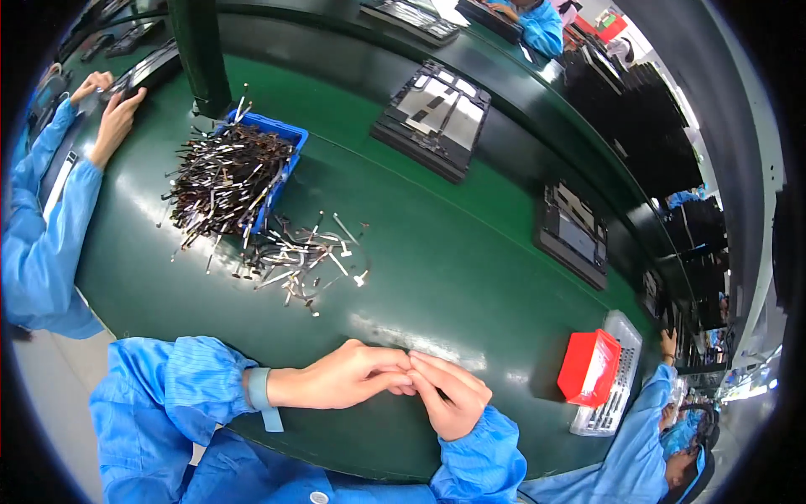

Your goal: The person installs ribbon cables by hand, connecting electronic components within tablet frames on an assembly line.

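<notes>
My left hand and my right hand meet over the near edge of the green table, fingertips touching. Both are closed in a pinch. Whatever may be between the fingertips is hidden or too small to make out. A strap circles my left wrist. Beyond my left hand lies a loose scatter of small flex cables, dark strips with pale ends. Next to them, a blue bin is heaped past its rim with a pile of similar flex cables.
Stacked black trays with flat panels stand at the back, with another tray farther right. A red bin rests against a clear plastic case. A green post rises behind the blue bin. Co-workers in blue sleeves sit at both sides.
</notes>
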A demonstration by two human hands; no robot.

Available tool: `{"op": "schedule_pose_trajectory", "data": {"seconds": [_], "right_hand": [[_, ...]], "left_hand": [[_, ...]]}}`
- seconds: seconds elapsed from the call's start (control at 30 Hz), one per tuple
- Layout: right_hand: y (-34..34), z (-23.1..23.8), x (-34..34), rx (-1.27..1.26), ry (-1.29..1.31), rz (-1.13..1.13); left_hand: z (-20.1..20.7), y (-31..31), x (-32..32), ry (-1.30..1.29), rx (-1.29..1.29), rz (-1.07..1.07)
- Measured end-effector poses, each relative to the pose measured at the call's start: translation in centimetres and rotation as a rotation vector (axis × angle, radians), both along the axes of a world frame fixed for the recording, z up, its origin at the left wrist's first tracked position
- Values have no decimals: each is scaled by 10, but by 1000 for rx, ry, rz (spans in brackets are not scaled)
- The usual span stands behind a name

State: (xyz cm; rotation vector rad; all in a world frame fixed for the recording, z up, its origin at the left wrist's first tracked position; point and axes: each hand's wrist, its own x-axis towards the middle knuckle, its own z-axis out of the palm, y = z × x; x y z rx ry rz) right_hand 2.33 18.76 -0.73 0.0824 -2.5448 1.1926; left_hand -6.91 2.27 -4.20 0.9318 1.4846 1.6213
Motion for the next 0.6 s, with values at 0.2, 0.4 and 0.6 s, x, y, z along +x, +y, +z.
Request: {"op": "schedule_pose_trajectory", "data": {"seconds": [0.2, 0.4, 0.6], "right_hand": [[9, -2, 3, -147, -46, 15], [30, 26, 14, -129, -26, -270], [190, 52, 109, -120, 66, -885]], "left_hand": [[-6, 3, 1, 78, -13, -26], [7, 11, 4, -57, -40, -44], [-4, 9, 8, -7, 32, -50]]}}
